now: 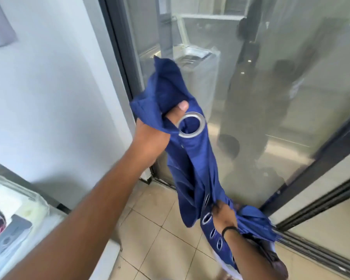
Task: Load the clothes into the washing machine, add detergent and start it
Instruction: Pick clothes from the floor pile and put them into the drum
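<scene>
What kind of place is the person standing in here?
Probably a home laundry corner or balcony: a white top-loading washing machine at lower left, a beige tiled floor, and a sliding glass door ahead.

- The washing machine (18, 225) is cut off by the left and bottom edges; only a corner shows.
- The left hand's fingers are buried in the blue curtain (192, 158).
- The curtain's lower end is hidden behind the right forearm.
- Shapes behind the glass door (271, 98) are hazy.
</scene>
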The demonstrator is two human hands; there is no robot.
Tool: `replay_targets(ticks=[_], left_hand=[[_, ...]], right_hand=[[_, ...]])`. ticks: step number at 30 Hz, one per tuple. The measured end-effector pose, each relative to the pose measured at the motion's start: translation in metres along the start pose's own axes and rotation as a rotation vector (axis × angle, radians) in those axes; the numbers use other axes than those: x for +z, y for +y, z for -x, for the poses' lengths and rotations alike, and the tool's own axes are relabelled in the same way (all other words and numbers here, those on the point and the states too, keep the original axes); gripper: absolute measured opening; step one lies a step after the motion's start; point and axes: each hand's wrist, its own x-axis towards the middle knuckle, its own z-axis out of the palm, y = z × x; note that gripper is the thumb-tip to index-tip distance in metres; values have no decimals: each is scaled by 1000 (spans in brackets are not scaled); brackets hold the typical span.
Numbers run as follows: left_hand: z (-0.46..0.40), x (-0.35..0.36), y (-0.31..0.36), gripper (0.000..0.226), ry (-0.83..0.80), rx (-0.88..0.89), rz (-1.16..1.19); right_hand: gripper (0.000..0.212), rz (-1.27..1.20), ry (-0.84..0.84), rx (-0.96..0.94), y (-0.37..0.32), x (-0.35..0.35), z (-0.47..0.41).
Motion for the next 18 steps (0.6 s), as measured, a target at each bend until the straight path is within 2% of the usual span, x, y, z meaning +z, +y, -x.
replay_targets(ticks=[2, 4, 6, 7, 9, 11, 13, 14, 16, 17, 18], left_hand=[[-2, -28, -12, 26, 48, -53, -97], [-3, -51, -23, 31, 105, -64, -201], [-3, -73, -44, 45, 58, -79, -568], [2, -82, -53, 49, -34, -183, -702], [18, -97, -77, 70, -110, -338, -624], [44, -103, -81, 89, -60, -346, -422], [61, -99, -77, 95, -73, -329, -324], [65, -93, -69, 86, -82, -338, -277], [63, -90, -57, 36, 30, -414, -232], [60, -93, -49, 19, 118, -473, -205], [57, -99, -43, 11, 200, -524, -178]], right_hand=[[24, 22, 94, -65, -25, -13, -1], [26, 3, 195, -162, -57, -32, 0], [21, -79, 317, -318, -99, -51, 8], [24, -123, 387, -395, -121, -60, 14], [34, -220, 511, -542, -172, -84, 32], [35, -307, 549, -718, -230, -104, 60], [27, -407, 452, -938, -289, -113, 99], [25, -458, 376, -1045, -315, -115, 123], [22, -526, 126, -1269, -357, -114, 173], [21, -544, -45, -1352, -371, -112, 195], [20, -566, -186, -1407, -381, -112, 213]])
